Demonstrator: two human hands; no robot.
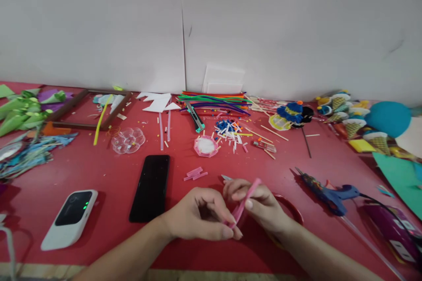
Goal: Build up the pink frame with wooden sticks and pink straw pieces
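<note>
Above the red table, my left hand point(204, 215) is closed, thumb and fingers pinching the lower end of a pink straw point(242, 206). The straw slants up to my right hand point(260, 204), whose thumb and fingers are closed around its upper part. A pointed metal blade tip point(226, 177) pokes out beyond my right fingers, and a red loop handle point(293, 210) shows behind that wrist; they look like scissors, mostly hidden, and I cannot tell whether the hand also grips them. Short pink straw pieces point(195, 174) lie just beyond my hands. Farther back is a pink-rimmed white disc point(206, 145).
A black phone point(150, 189) and a white device point(70, 219) lie left. To the right are a blue glue gun point(329, 193) and a purple power strip point(391, 230). Behind are a utility knife point(195, 117), colourful straws point(214, 101), cut bits point(231, 129) and a clear flower-shaped tray point(128, 140).
</note>
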